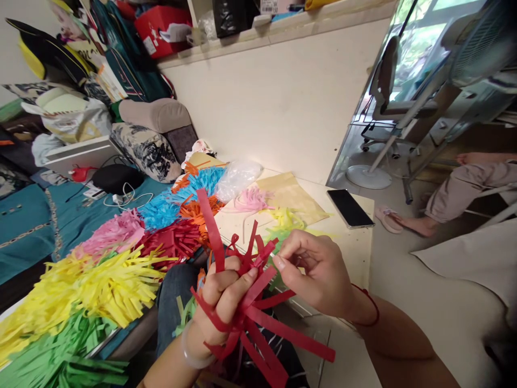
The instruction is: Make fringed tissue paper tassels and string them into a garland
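Note:
My left hand [222,293] is closed around a bunch of red paper strips, a tassel [283,328] whose strips fan out over my lap. One long strip stands up past my fingers, and another loops round the back of the hand. Its twisted top points toward my right hand [317,272]. There my right thumb and forefinger are pinched together beside that tip. A small whitish bit shows at the fingertips, too small to name.
Fringed paper bundles in yellow [109,285], green [68,350], pink [115,231], blue [165,207] and red [173,242] lie at the left. On the pale table are a phone [350,208], a brown paper sheet [302,196] and a clear plastic bag [238,180]. Another person's leg [464,188] shows at right.

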{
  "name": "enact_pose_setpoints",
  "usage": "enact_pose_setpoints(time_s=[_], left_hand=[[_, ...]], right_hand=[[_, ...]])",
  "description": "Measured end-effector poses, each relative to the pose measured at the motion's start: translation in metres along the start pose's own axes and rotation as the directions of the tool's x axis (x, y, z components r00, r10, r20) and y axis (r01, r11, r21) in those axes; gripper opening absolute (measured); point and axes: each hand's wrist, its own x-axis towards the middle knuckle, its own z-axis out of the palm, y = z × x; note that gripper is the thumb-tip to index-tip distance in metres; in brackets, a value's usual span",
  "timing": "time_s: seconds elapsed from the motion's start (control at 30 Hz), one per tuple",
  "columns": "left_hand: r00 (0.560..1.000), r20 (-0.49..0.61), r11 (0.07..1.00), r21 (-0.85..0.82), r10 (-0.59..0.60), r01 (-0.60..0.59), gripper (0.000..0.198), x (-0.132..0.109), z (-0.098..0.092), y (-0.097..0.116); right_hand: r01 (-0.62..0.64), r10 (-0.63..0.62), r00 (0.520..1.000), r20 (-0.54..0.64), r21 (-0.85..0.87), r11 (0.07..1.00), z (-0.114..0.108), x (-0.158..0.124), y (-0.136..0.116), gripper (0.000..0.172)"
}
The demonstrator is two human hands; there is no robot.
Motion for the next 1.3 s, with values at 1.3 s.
enact_pose_setpoints(time_s=[1.3], left_hand=[[0.87,0.078,0.864,0.107,0.486,-0.492,0.014,0.033,-0.001,-0.011]], right_hand=[[-0.313,0.302,0.943,0.138,0.073,0.947,-0.002,0.005,0.006,0.008]])
